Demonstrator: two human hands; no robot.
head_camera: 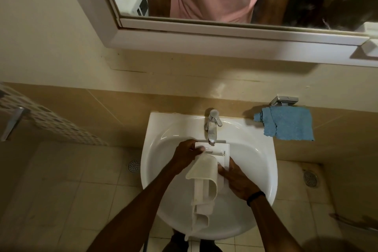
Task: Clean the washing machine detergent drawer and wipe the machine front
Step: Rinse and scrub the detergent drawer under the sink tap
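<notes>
I see the detergent drawer [222,148] held over the white sink [263,149], its far end just under the faucet [212,129]. A cream cloth [204,168] drapes along it towards me. My left hand [186,152] curls around the drawer's far-left corner, and my right hand [237,180] grips its right edge. A blue cloth [288,124] hangs on the wall, far right.
</notes>
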